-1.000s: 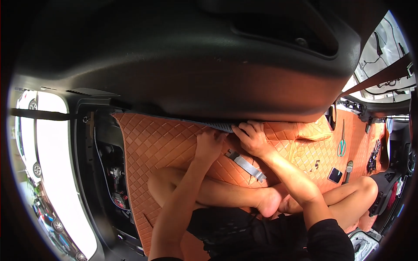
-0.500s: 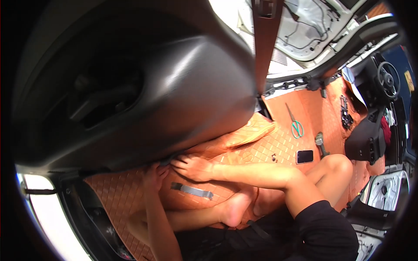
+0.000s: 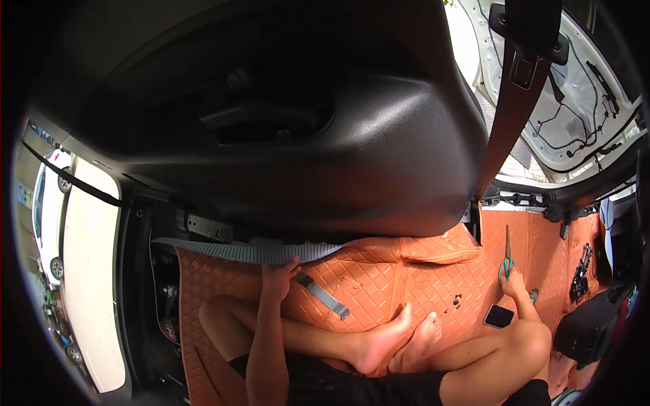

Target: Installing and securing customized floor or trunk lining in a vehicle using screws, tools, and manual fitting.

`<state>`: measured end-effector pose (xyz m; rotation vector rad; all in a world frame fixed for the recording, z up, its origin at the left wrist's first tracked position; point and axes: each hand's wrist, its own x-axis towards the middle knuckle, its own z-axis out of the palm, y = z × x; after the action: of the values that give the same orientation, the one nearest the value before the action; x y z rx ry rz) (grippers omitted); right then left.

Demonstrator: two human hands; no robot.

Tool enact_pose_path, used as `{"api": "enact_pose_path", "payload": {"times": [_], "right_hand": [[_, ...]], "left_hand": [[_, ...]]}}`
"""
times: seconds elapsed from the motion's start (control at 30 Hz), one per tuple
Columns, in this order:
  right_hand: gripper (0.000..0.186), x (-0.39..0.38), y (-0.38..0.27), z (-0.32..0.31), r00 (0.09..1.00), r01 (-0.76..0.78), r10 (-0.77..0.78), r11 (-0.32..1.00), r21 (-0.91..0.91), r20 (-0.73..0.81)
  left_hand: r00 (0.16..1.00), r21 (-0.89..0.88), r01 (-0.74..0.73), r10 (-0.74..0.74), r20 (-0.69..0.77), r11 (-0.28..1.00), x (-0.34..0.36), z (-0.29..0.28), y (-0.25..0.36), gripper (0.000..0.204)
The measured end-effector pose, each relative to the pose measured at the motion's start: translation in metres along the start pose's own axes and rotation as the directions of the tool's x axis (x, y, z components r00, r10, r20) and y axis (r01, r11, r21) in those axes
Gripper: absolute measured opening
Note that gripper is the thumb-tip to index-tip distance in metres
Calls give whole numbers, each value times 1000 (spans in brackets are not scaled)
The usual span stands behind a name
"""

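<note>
My right hand (image 3: 513, 283) is closed round the green handles of the scissors (image 3: 506, 262), whose blades point away over the orange quilted floor mat (image 3: 369, 284). My left hand (image 3: 276, 276) grips a grey ribbed strip (image 3: 223, 252) along the mat's far edge, below the black side panel; the undersides of its fingers are partly hidden. Just right of that hand a grey strip of tape (image 3: 325, 299) lies across the mat.
The black side panel (image 3: 305, 183) overhangs the mat's far edge. A phone (image 3: 499, 316) lies near my right knee, with small dark bits (image 3: 457, 301) to its left. A seat belt (image 3: 512, 115) hangs at the right, before an open door (image 3: 575, 101).
My right hand has left the mat's far edge beside my left hand and reached right, taking hold of the scissors. The grey ribbed strip now shows along the edge. The view has shifted.
</note>
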<state>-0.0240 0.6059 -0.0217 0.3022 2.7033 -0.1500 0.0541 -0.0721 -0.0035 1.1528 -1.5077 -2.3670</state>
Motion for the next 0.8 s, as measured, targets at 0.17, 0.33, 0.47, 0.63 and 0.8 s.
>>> {"api": "enact_pose_path", "payload": {"times": [0.17,0.33,0.47,0.63,0.8], "right_hand": [[52,4,10,51,954,-30,113,958,286,-279],[43,18,4,44,946,-114,156,981,156,-286],[31,39,-4,30,953,-256,265,964,77,-150],[22,-3,-21,20,960,-119,111,993,16,256],[31,-121,-69,38,325,-36,-60,996,76,944]], "left_hand": [[994,108,-97,101,-35,989,-22,2,1,29],[1000,78,17,-17,-3,997,15,16,10,25],[970,-88,207,-216,-109,974,45,28,21,21],[977,-115,207,-211,-28,972,47,19,18,25],[960,-253,253,-210,185,934,58,5,19,31]]}}
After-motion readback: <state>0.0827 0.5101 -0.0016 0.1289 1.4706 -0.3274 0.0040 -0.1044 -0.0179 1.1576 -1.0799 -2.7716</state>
